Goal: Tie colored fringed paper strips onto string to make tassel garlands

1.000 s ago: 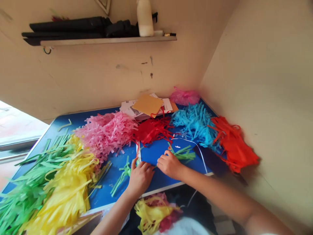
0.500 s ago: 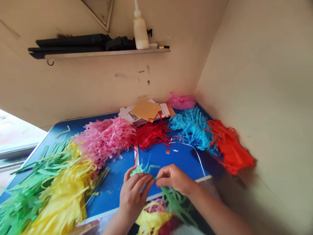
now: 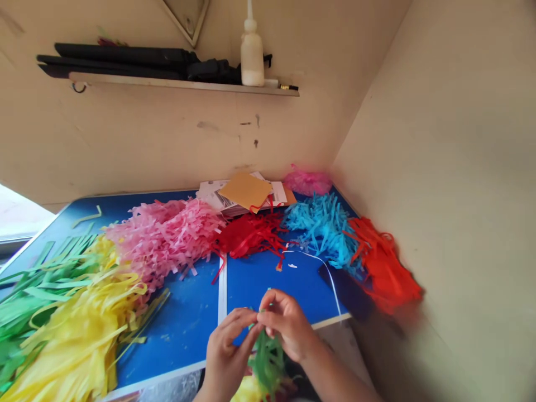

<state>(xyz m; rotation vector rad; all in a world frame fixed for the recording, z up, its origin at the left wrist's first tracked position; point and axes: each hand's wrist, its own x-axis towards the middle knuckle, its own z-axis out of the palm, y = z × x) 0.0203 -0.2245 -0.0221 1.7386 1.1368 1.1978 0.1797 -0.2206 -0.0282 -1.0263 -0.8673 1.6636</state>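
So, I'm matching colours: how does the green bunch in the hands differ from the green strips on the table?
The green bunch hangs gathered between the left hand and right hand, while the green strips lie spread on the blue table. The bunch is smaller. Both are paper strips.

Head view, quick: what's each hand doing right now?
Left hand: closed, pinching the top of a bunch of green paper strips.
Right hand: closed, pinching the same bunch.
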